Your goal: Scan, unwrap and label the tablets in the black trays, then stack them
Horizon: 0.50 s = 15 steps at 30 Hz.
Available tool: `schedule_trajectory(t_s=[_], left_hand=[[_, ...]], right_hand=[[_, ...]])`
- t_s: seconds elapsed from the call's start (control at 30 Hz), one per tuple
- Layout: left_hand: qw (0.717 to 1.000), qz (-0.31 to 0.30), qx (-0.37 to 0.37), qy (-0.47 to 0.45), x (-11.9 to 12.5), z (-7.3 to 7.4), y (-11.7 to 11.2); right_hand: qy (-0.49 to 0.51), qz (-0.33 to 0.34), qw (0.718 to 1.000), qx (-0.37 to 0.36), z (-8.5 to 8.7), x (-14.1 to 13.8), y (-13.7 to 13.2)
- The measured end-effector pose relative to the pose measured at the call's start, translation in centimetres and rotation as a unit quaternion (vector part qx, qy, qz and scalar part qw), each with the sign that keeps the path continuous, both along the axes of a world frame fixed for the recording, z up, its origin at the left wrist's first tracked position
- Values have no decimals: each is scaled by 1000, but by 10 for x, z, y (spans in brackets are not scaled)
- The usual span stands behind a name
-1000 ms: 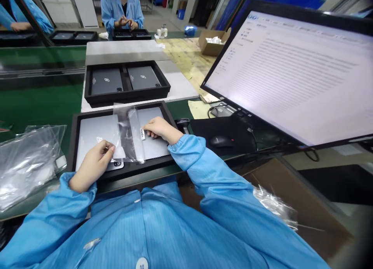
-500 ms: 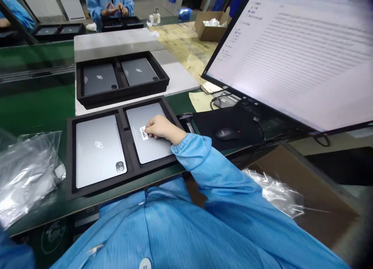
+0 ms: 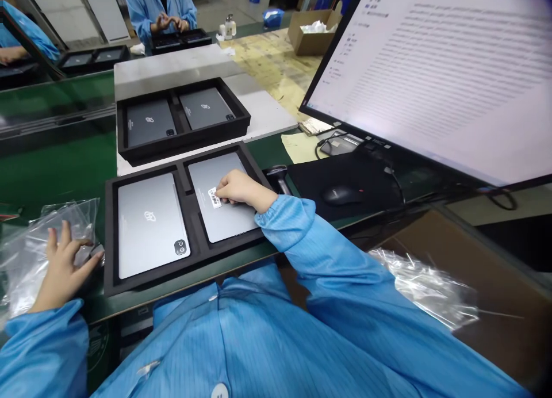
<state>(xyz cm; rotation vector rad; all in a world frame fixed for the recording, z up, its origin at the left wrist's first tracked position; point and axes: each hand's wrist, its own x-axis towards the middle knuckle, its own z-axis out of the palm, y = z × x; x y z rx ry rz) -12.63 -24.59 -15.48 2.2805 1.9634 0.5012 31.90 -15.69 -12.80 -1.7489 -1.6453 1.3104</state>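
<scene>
Head view: the right hand (image 3: 241,190) has its grip closed narrow, fingertips pinching the edge of the barcode label (image 3: 213,198), which lies on the back of the right silver tablet (image 3: 224,222) in the near tray (image 3: 110,237). The left hand (image 3: 64,266) rests away to the side on the heap of clear bags (image 3: 26,254), grip wide, fingers spread, holding nothing.

To seat the label well, I'd judge it wants laying square to the tablet's edge and smoothing from one end to the other so no bubble or crease stays under it. The tablet should lie flat in its recess, pressed lightly.

Counted: one label; two silver tablets in the near tray, the left one (image 3: 150,225) bare; two darker tablets in the second tray (image 3: 181,142) just behind. Two more trays stand further back on the green bench (image 3: 52,168). One monitor (image 3: 431,70), one mouse (image 3: 342,195), one scanner (image 3: 278,176), one carton (image 3: 310,35). Two other people in blue coats are at the far end
</scene>
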Motion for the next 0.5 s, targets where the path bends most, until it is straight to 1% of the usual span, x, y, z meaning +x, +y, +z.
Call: schedule_trajectory(t_s=[0.03, 0.07, 0.13, 0.17, 0.2, 0.23, 0.27, 0.33, 0.37, 0.4, 0.43, 0.47, 0.5], left_hand=[[1000, 12, -8, 11, 3, 1, 2], [999, 28, -35, 23, 6, 4, 3], [991, 52, -119, 35, 13, 12, 6], [987, 54, -150, 35, 16, 18, 8], [986, 46, -157, 38, 21, 26, 10], [989, 30, -136, 42, 27, 34, 12], [995, 12, -87, 46, 37, 43, 14], [997, -41, 29, 50, 67, 62, 15], [994, -74, 73, 42, 89, 69, 14], [987, -126, 96, 21, 114, 74, 13], [977, -201, 70, -10, 143, 76, 13], [962, -268, 23, -41, 174, 75, 13], [942, -333, -28, -44, 206, 71, 15]], right_hand=[[4, 1, 1000, 4, 0, 0, 0], [7, 3, 1000, 9, -1, 0, 0], [12, 7, 1000, 16, -3, -1, 1], [13, 9, 1000, 19, -4, -1, 1], [15, 11, 1000, 24, -6, -1, 2], [18, 11, 999, 32, -7, -1, 3], [20, 10, 999, 42, -9, 0, 5], [22, -4, 998, 67, -12, 1, 7], [23, -21, 996, 83, -13, 3, 9], [25, -44, 993, 103, -14, 4, 10], [32, -70, 989, 126, -14, 6, 11], [46, -98, 983, 151, -14, 7, 12], [70, -127, 974, 172, -13, 9, 12]])
